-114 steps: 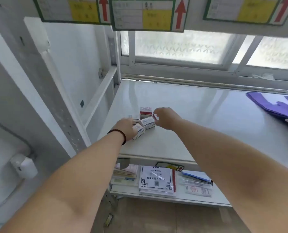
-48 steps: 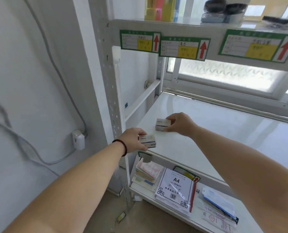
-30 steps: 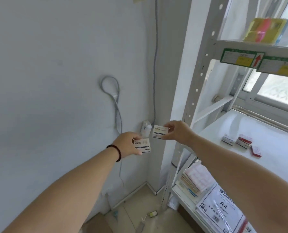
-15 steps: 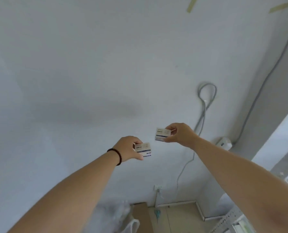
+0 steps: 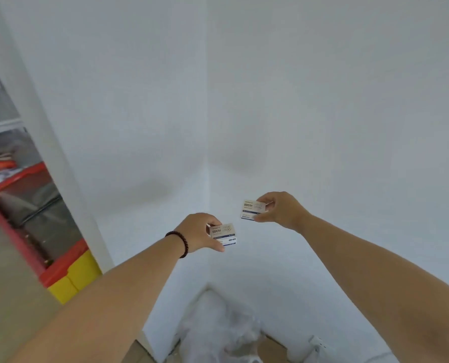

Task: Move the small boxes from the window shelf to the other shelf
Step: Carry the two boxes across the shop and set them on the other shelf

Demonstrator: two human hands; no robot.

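Observation:
Each of my hands holds one small white box with dark print. My left hand (image 5: 201,231), with a dark bead bracelet on the wrist, pinches a small box (image 5: 223,233) in front of a white wall corner. My right hand (image 5: 281,209) grips a second small box (image 5: 253,210) slightly higher and to the right. Both boxes are in the air, apart from each other. The window shelf is out of view.
A white post (image 5: 47,142) stands at the left. Behind it is a red and yellow rack (image 5: 68,268) with grey items. A crumpled clear plastic bag (image 5: 223,326) lies on the floor in the wall corner below my hands.
The view has swung further left, away from the window shelf and the wall cable, to a bare wall corner and a red and yellow rack. Both hands still carry their boxes.

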